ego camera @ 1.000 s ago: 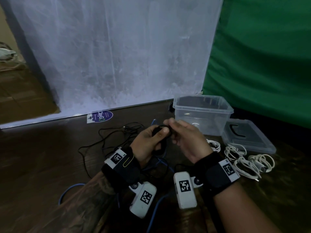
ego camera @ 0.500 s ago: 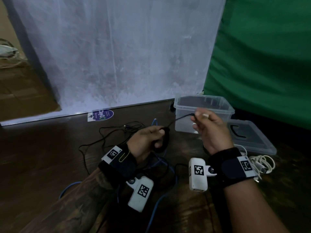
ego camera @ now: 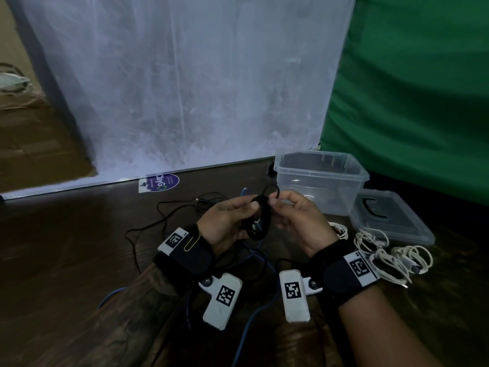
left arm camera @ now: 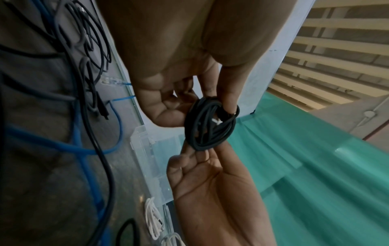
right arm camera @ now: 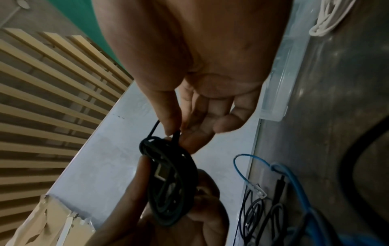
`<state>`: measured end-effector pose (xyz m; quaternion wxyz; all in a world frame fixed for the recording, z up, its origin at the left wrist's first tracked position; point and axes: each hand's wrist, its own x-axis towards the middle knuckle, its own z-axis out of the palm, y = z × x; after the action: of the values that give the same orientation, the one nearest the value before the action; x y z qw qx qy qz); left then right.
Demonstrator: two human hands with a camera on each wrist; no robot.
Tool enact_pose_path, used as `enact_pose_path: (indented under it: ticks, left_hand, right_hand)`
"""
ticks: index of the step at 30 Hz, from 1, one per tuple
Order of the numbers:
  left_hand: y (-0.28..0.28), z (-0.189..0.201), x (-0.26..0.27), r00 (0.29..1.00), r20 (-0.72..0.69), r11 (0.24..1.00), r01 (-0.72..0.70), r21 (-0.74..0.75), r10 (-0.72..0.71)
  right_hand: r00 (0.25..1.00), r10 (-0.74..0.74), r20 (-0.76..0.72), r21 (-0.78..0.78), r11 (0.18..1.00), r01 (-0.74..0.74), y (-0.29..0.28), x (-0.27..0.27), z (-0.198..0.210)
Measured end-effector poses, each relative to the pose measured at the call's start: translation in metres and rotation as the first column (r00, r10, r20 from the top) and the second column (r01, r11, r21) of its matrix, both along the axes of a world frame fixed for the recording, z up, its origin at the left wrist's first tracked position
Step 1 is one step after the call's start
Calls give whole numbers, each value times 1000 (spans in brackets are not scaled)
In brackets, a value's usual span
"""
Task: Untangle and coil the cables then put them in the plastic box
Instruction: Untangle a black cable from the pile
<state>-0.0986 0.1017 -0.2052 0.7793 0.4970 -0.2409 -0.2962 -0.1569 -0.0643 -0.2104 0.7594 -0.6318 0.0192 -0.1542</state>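
Observation:
A small coil of black cable (ego camera: pixel 260 221) (left arm camera: pixel 210 123) (right arm camera: pixel 170 184) hangs in the air between both hands, in front of the clear plastic box (ego camera: pixel 318 181). My left hand (ego camera: pixel 230 221) (left arm camera: pixel 189 93) pinches the coil's top with thumb and fingers. My right hand (ego camera: pixel 296 221) (right arm camera: pixel 189 124) pinches the cable's loose end loop (right arm camera: pixel 156 129) at the top of the coil. The box stands open and looks empty. Loose black cables (ego camera: pixel 169 215) and a blue cable (ego camera: pixel 254 308) (left arm camera: pixel 84 146) lie tangled on the dark wooden table.
The box's lid (ego camera: pixel 389 215) lies flat to the right of the box. Several white coiled cables (ego camera: pixel 383 250) sit in front of the lid. A white board (ego camera: pixel 185 88) and a green cloth (ego camera: pixel 410 88) stand behind. A sticker (ego camera: pixel 160 182) lies near the board.
The right hand, which had drawn the cable end out to the right near the box, has come back to the coil. Both hands now meet at the coil's top.

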Motion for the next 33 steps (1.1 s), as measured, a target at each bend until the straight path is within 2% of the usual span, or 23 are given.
enact_pose_path:
  ticks: [5, 9, 13, 15, 17, 22, 25, 28, 33]
  left_hand:
    - [0, 1, -1, 1000, 17, 1000, 16, -12, -16]
    - [1, 0, 3, 1000, 8, 1000, -6, -19, 7]
    - [4, 1, 4, 998, 18, 998, 58, -1, -58]
    - [6, 0, 5, 998, 30, 999, 52, 0, -52]
    - [5, -1, 7, 998, 55, 1000, 14, -20, -13]
    - [2, 1, 7, 988, 112, 993, -104, -54, 110]
    - [2, 2, 9, 972, 153, 984, -173, -51, 179]
    - [3, 4, 13, 955, 123, 963, -263, -63, 269]
    - [6, 10, 18, 931, 133, 940, -335, -64, 340]
  right_hand:
    - [998, -50, -36, -82, 995, 47, 6, -2, 2]
    - [997, -20, -68, -35, 999, 18, 9, -5, 3]
    - [992, 84, -91, 87, 993, -76, 16, -4, 1]
    - [990, 97, -99, 100, 991, -87, 19, -2, -1]
    - [991, 96, -95, 49, 995, -91, 23, -2, 0]
    - [972, 221, -78, -154, 961, -230, 27, -7, -1]
    - [990, 135, -29, -264, 955, -138, 30, -9, 2]
    - [999, 48, 13, -231, 972, -44, 31, -9, 5]
    - [998, -49, 25, -221, 974, 53, 29, -8, 7]
